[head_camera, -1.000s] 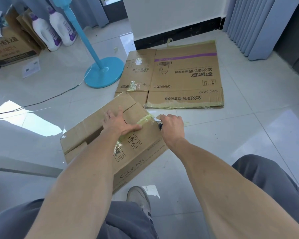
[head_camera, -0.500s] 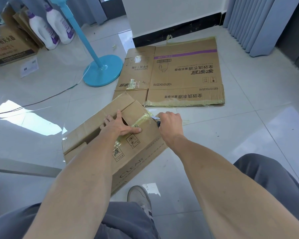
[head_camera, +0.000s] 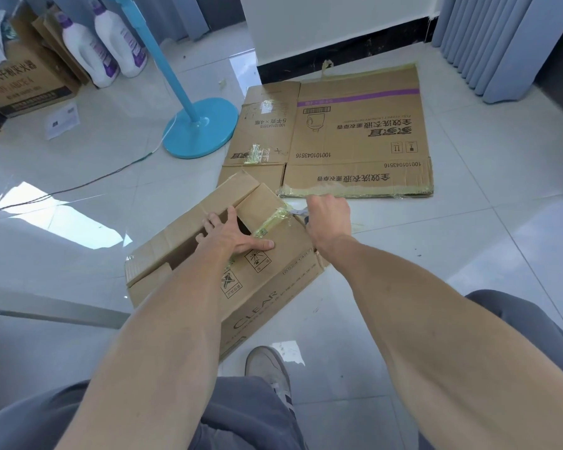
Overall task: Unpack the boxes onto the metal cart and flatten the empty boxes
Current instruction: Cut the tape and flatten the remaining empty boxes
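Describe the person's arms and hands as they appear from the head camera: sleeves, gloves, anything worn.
Both forearms are bare all the way to the bottom of the frame; no sleeve shows. The left hand and right hand wear no gloves, and no watch, ring or band is visible on either wrist. Lower down, the person wears grey trousers and a light grey shoe with dark stripes.

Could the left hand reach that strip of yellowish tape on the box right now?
Probably yes: the left hand lies flat on the box just beside the tape, with bare cardboard between.
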Tool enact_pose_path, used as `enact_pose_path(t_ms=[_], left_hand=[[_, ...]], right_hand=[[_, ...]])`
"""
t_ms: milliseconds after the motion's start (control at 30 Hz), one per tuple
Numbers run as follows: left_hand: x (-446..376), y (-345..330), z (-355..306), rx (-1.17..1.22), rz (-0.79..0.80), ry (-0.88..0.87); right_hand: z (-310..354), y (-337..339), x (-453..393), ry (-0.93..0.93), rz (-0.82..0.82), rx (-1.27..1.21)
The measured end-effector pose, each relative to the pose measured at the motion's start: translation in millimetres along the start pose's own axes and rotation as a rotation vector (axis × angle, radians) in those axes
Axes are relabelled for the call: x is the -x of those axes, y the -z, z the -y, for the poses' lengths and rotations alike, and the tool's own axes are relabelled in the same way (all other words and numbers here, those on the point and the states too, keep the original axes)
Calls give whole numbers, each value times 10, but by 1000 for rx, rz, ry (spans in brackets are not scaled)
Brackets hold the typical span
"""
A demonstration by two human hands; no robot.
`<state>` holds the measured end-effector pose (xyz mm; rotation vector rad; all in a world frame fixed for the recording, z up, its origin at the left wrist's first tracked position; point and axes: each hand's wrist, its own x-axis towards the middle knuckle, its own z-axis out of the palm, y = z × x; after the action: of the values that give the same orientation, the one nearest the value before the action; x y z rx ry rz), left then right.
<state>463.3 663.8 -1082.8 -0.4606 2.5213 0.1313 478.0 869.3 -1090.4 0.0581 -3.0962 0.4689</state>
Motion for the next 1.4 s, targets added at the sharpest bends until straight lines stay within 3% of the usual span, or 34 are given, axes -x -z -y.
enact_pose_path(t_ms=[200,300,433,567,700,933,1033,1167,1267,1400], left_hand=[[54,-22,-76,-70,43,15],[64,-10,-63,-94,50,12],[55,76,-44,-94,15,-31],[-6,22,-34,112,-215,-25],[28,-20,-187,3,-555,-217],[-147,-68,-1089,-10,-726,-534],[-154,-257,-1776,-26,-668,-679],[-114,-923,-2447,-219,-444,-678],[-128,-1560,-2630,-396,-216,-654],[-206,-2177,-2648,-477,-50,-634]], right_hand=[[-50,141,-174,-59,-180,37],[-74,365,-417,7,-204,170],[-2,321,-433,-360,-197,-143],[-42,100,-87,-646,-105,-483],[-350,-74,252,-741,-16,-385],[-1001,-473,523,-851,71,-357],[-1316,-629,669,-989,44,-372],[-1741,-857,927,-1315,-91,-453],[-2057,-945,1086,-1537,-156,-496],[-2446,-977,1189,-1620,-205,-450]])
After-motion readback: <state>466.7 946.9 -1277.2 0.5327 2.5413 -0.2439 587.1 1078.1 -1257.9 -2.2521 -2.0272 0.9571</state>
